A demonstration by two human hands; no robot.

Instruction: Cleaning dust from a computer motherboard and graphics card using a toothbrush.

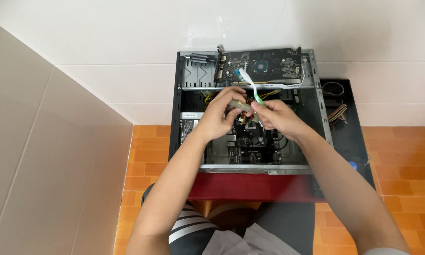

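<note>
A memory module (237,105), a narrow beige-and-green strip, is held over the middle of an open computer case (316,89), just above the motherboard (252,141). The left hand (218,115) has its grip closed on the module's left end, thumb beneath and fingers curled over the top. The right hand (276,118) has its grip clamped on the green handle of a toothbrush (251,87), whose white neck and bristled head slant up and to the left, away from the module; the handle's lower end sits right by the module's right end, and whether the two touch cannot be told.

Behind the hands, a graphics card (264,66) lies bare-chip up across the far rim of the case, with yellow and black wires (207,96) bundled just below it. The case lies on its side on a dark red low stool or stand (250,187), serving as the counter. To the right, the case's black side panel (351,137) lies flat, with a ribbon of multicoloured wires (337,114) on it. Orange floor tiles (401,165) spread beneath, and white wall tiles (127,47) rise behind. The person's knees show at the bottom, one with striped black-and-white shorts (189,226).
</note>
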